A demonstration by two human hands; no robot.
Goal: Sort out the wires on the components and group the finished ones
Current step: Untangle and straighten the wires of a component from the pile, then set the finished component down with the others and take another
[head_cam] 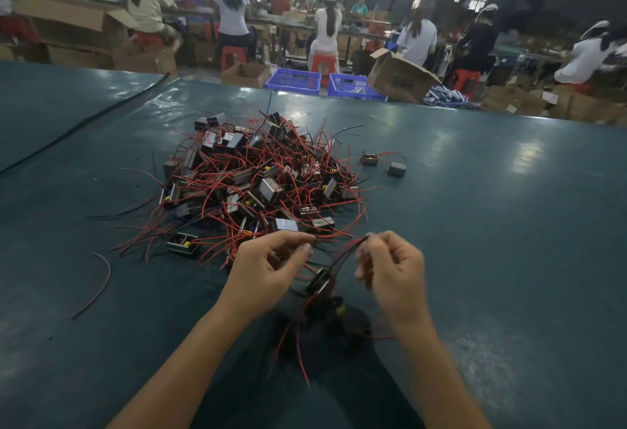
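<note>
A big tangled pile of small metal components [258, 174] with red and black wires lies on the dark green table [492, 225], ahead of my hands. My left hand [271, 265] pinches thin wires at its fingertips near the pile's front edge. My right hand [390, 269] pinches the ends of red and black wires that run down to a dark, blurred component [320, 281] hanging between both hands. More wires trail below it. Two separate components [383, 163] sit to the right of the pile.
A loose red wire [100, 284] lies on the table at the left. A black cable [81, 123] runs across the far left. Beyond the table's far edge stand blue crates [293, 81], cardboard boxes [400, 77] and several seated people at benches.
</note>
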